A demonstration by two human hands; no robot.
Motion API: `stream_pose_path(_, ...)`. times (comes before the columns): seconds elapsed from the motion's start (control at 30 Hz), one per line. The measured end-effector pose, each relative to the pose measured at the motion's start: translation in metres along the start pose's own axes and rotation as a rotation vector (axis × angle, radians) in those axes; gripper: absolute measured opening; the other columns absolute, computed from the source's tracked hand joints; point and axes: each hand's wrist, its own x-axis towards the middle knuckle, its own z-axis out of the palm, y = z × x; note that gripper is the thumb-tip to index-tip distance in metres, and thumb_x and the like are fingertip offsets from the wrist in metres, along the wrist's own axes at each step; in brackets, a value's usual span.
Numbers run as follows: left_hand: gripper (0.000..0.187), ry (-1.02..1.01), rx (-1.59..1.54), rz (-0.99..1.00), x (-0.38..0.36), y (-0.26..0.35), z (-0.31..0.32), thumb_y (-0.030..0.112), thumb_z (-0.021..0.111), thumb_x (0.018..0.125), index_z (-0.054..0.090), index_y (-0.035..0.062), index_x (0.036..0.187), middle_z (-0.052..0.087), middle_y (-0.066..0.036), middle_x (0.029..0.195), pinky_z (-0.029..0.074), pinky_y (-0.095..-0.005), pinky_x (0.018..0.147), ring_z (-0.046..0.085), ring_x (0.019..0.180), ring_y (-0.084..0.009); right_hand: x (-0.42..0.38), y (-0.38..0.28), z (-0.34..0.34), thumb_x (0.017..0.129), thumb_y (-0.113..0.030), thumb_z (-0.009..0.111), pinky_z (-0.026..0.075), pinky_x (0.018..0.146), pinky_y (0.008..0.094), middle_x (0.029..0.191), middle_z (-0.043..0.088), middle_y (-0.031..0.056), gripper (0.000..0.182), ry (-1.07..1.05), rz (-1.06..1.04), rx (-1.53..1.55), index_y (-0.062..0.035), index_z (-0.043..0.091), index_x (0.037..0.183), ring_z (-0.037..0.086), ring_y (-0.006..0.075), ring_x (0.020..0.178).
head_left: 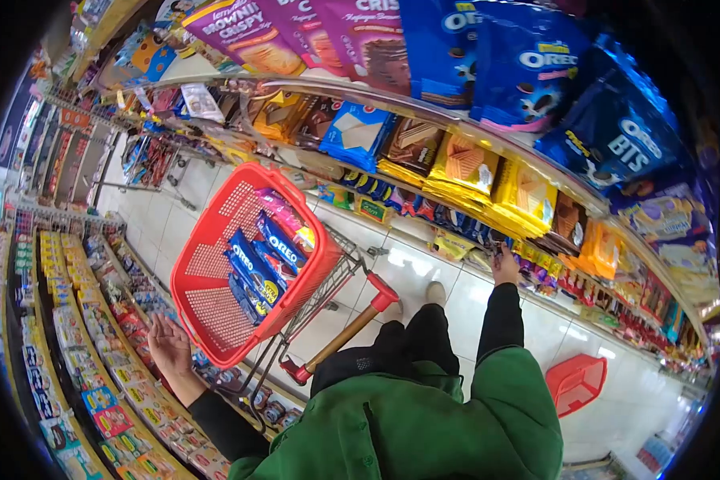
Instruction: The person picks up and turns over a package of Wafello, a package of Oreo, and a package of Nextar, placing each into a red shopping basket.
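My left hand (170, 346) is open, palm up and fingers apart, just beside the outer wall of a red shopping basket (210, 308). It holds nothing. The basket rides on a metal cart (346, 268) and contains several blue Oreo packs (252, 266) and a pink snack pack (286, 216). My right hand (504, 266) is stretched out to the lower shelf on the right, its fingers at the small snack packets (528, 268). The fingers look slightly parted, and I see nothing held in them. Whether they touch a packet is too small to tell.
The cart's handle (342, 332) is right in front of my body. Blue Oreo bags (528, 68) and purple Brownies Crispy bags (236, 36) fill the upper shelf, with yellow wafer packs (462, 170) below. Another red basket (576, 384) sits on the tiled floor. Stocked shelves (88, 360) line the left.
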Motion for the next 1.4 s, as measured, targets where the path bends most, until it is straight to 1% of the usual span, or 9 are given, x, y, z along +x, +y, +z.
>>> stream_pose_path(0.17, 0.025, 0.054, 0.043, -0.018, 0.006, -0.003, -0.003, 0.014, 0.049, 0.078, 0.052, 0.0061, 0.101, 0.055, -0.003, 0.099, 0.047, -0.0262, 0.068, 0.055, 0.086, -0.0149, 0.076, 0.043, -0.005, 0.076, -0.011, 0.055, 0.043, 0.063, 0.028, 0.062, 0.048, 0.0041, 0.009, -0.167, -0.236, -0.234, -0.0074, 0.056, 0.084, 0.049, 0.0168, 0.058)
stream_pose_path(0.27, 0.024, 0.043, 0.055, -0.041, 0.006, -0.005, -0.004, 0.014, 0.048, 0.078, 0.053, 0.0061, 0.1, 0.056, -0.003, 0.098, 0.047, -0.0258, 0.068, 0.056, 0.085, -0.0146, 0.112, 0.066, -0.027, 0.074, -0.022, 0.055, 0.045, 0.06, 0.0304, 0.081, 0.058, 0.0086, 0.023, -0.157, -1.184, -1.334, -0.003, 0.056, 0.087, 0.056, 0.0222, 0.072)
stream_pose_path(0.33, 0.024, 0.061, 0.06, -0.055, 0.008, -0.005, -0.006, 0.014, 0.048, 0.078, 0.053, 0.0062, 0.1, 0.057, -0.003, 0.097, 0.047, -0.0256, 0.068, 0.056, 0.084, -0.0145, 0.052, 0.039, -0.001, 0.072, -0.024, 0.056, 0.045, 0.062, 0.0297, 0.085, 0.058, 0.0102, 0.027, -0.1, -1.065, -1.849, -0.0042, 0.056, 0.091, 0.056, 0.0223, 0.076)
stream_pose_path(0.63, 0.023, 0.077, 0.067, -0.075, 0.012, -0.007, -0.005, 0.015, 0.048, 0.078, 0.054, 0.0079, 0.098, 0.057, -0.002, 0.095, 0.048, -0.0266, 0.067, 0.056, 0.083, -0.0145, 0.056, 0.047, -0.004, 0.075, -0.024, 0.054, 0.045, 0.061, 0.0322, 0.079, 0.058, 0.012, 0.026, -0.028, -0.823, -1.567, -0.0047, 0.056, 0.092, 0.056, 0.0262, 0.069)
stream_pose_path(0.77, 0.025, 0.11, 0.08, -0.075, 0.007, -0.009, 0.006, 0.016, 0.049, 0.076, 0.052, 0.0082, 0.1, 0.056, -0.002, 0.096, 0.047, -0.0267, 0.067, 0.055, 0.083, -0.0144, 0.083, 0.07, -0.043, 0.078, -0.018, 0.052, 0.046, 0.058, 0.0294, 0.072, 0.058, 0.0098, 0.019, -0.188, -1.065, -1.219, -0.0021, 0.054, 0.087, 0.056, 0.0206, 0.065)
stream_pose_path(0.87, 0.027, 0.088, 0.055, -0.07, 0.006, -0.011, 0.009, 0.016, 0.049, 0.076, 0.051, 0.0081, 0.102, 0.055, -0.002, 0.097, 0.047, -0.0269, 0.066, 0.055, 0.083, -0.0146, 0.053, 0.076, -0.032, 0.079, -0.01, 0.049, 0.046, 0.054, 0.0257, 0.06, 0.051, 0.0033, 0.007, -0.026, 0.037, 0.133, -0.0043, 0.052, 0.082, 0.052, 0.0146, 0.055)
stream_pose_path(0.97, 0.03, 0.023, 0.063, -0.087, 0.004, -0.012, 0.008, 0.017, 0.049, 0.076, 0.048, 0.0082, 0.105, 0.055, -0.002, 0.097, 0.047, -0.0272, 0.065, 0.055, 0.082, -0.0146, -0.033, 0.075, -0.013, 0.078, -0.011, 0.05, 0.043, 0.053, 0.0244, 0.068, 0.051, 0.0017, 0.005, -0.3, 0.082, 0.029, -0.0093, 0.05, 0.083, 0.048, 0.0116, 0.057)
stream_pose_path(1.0, 0.03, 0.009, 0.056, -0.094, 0.004, -0.013, 0.01, 0.017, 0.048, 0.076, 0.048, 0.0082, 0.105, 0.055, -0.002, 0.097, 0.047, -0.0272, 0.065, 0.055, 0.082, -0.0146, -0.052, 0.076, 0.001, 0.076, -0.008, 0.05, 0.043, 0.062, 0.0281, 0.091, 0.054, 0.0049, 0.027, -0.201, 0.093, -0.096, -0.0061, 0.047, 0.102, 0.055, 0.0199, 0.082)
stream_pose_path(1.4, 0.031, -0.061, 0.649, -0.23, -0.026, -0.029, 0.034, 0.022, 0.045, 0.077, 0.046, 0.0093, 0.106, 0.055, -0.003, 0.09, 0.04, -0.0249, 0.067, 0.052, 0.079, -0.012, -0.354, 0.061, 0.231, 0.079, -0.012, 0.052, 0.043, 0.067, 0.0253, 0.094, 0.054, 0.0077, 0.025, -1.57, -0.283, -0.577, -0.0018, 0.047, 0.101, 0.055, 0.0151, 0.081)
